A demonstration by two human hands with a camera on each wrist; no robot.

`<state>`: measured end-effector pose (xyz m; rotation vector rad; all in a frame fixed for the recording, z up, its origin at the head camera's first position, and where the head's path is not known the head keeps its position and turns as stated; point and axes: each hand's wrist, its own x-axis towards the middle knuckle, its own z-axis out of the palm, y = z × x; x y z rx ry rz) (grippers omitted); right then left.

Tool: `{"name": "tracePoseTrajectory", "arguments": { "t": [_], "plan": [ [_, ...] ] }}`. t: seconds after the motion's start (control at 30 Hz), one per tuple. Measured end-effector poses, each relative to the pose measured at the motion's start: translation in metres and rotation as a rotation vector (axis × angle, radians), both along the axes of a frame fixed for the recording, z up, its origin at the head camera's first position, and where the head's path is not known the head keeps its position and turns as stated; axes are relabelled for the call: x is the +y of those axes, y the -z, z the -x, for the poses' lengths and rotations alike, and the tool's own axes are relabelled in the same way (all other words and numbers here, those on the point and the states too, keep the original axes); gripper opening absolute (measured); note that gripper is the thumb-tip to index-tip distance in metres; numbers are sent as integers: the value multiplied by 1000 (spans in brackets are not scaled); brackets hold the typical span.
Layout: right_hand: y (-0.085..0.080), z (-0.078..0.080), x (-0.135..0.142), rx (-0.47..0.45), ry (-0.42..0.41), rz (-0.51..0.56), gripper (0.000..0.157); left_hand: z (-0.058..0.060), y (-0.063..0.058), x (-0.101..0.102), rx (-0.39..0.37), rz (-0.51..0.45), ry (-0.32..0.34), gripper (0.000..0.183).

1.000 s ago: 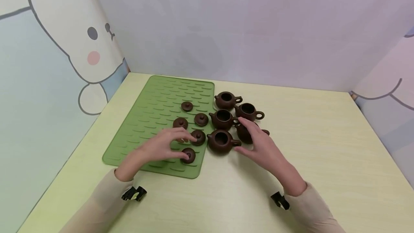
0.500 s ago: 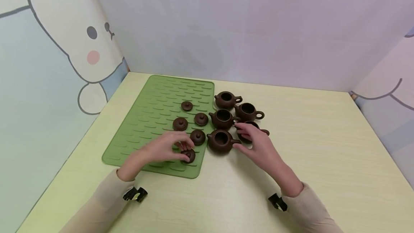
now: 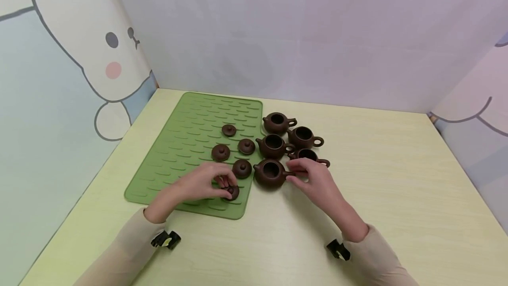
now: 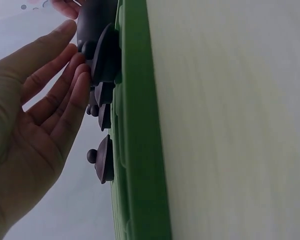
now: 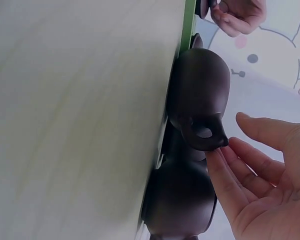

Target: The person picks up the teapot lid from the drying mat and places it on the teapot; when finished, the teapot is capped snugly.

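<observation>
As the fingers draw in, left hand (image 3: 210, 182): loosely curved over the near lid (image 3: 235, 192), fingertips at its knob (image 4: 88, 49); the left wrist view shows the thumb apart, so it seems to have hold of nothing.
Right hand (image 3: 315, 179): thumb and fingers parted about the near teapot's handle (image 5: 189, 137); the thumb stands clear, fingertips touch or nearly touch it, I cannot tell which; no grip shows.
Near lid: lies knob up on the green mat (image 3: 166, 158), toward its near right corner.
Near teapot (image 3: 270, 181): sits uncovered on the table (image 3: 381, 189), just right of the mat, spout left, handle right.
Change: the left fingers have come nearer, off the next lid; the right fingers have narrowed toward the handle; lids and teapots stay put.
Meaning: each hand appears settled on one piece, reaching nearly done, lifting not begun.
Other pieces: four more lids (image 3: 241, 169) and four more teapots (image 3: 273, 145), farther away.
</observation>
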<state>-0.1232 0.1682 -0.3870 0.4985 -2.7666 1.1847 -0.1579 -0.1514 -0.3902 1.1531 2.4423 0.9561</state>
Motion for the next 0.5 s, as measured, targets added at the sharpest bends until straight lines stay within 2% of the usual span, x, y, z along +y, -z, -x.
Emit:
{"name": "tracePoseTrajectory", "arguments": {
  "t": [0.27, 0.5],
  "plan": [
    [-2, 3, 0, -57, 15, 1, 26, 2, 3, -1, -10, 13, -6, 18],
    [0, 6, 1, -67, 31, -24, 21, 5, 6, -3, -31, 8, 4, 18]
  ]
}}
